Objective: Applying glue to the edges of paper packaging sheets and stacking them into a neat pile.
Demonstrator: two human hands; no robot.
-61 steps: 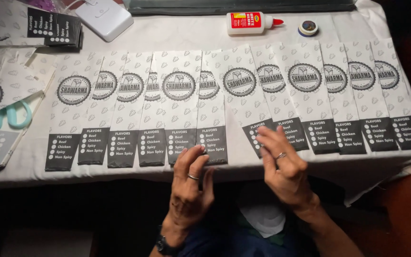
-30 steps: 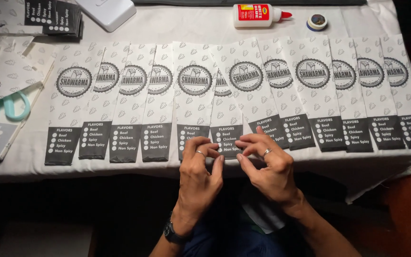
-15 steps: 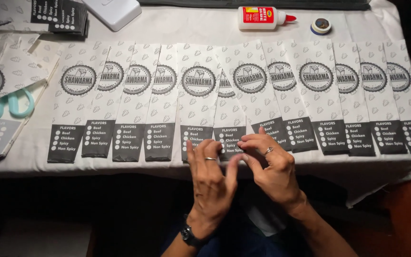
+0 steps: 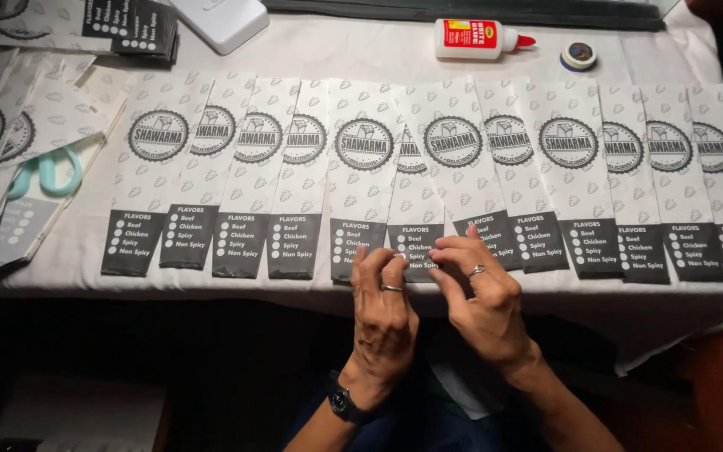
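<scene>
Both hands met at the near edge of the tabletop (image 4: pixel 479 63), over the middle of a row of overlapping white paper sleeves (image 4: pixel 361 176). The left hand (image 4: pixel 384 310) and right hand (image 4: pixel 483 297) each pinched the dark lower end of one sleeve (image 4: pixel 416 238), fingertips nearly touching. A glue bottle (image 4: pixel 479 38) lay far right, teal scissors (image 4: pixel 43 176) left.

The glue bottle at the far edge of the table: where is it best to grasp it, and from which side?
Grip the glue bottle around its white body, coming from above. It lies on its side on the table, red cap pointing right, with open cloth on both long sides.
</scene>
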